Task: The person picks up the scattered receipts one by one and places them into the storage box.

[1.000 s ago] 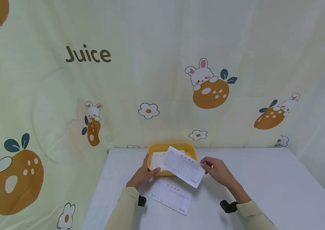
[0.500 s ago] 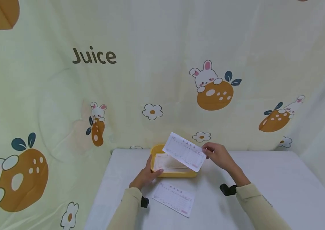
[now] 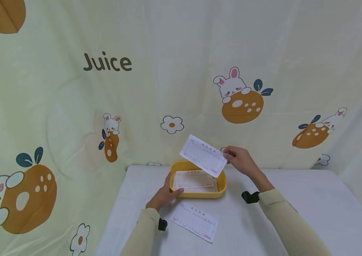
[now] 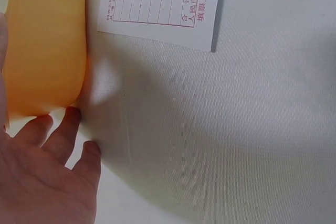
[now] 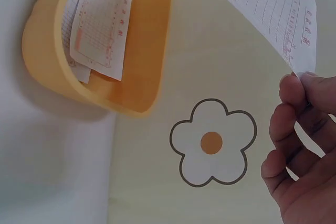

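Observation:
In the head view my right hand (image 3: 242,162) pinches a printed white receipt slip (image 3: 203,156) by its right end, between thumb and fingertips. That slip hangs in the air, tilted, over the back right of a yellow plastic basket (image 3: 204,195). My left hand (image 3: 164,195) grips the basket's left end, thumb at the front and fingers along the side; its fingers (image 4: 65,132) touch the outer wall in the left wrist view. Inside the basket lie overlapping receipt slips (image 5: 102,30). A receipt pad (image 3: 196,223) rests on the table in front of the basket.
The white-covered table (image 3: 283,213) extends to the right of the basket. Right behind its back edge hangs a pale curtain (image 3: 155,89) printed with rabbits, oranges and flowers. Black wrist mounts (image 3: 250,197) sit near both cuffs.
My right hand has raised the receipt slip up and away from the basket, uncovering the slips inside. My left hand keeps its hold on the basket. The head view has shifted slightly.

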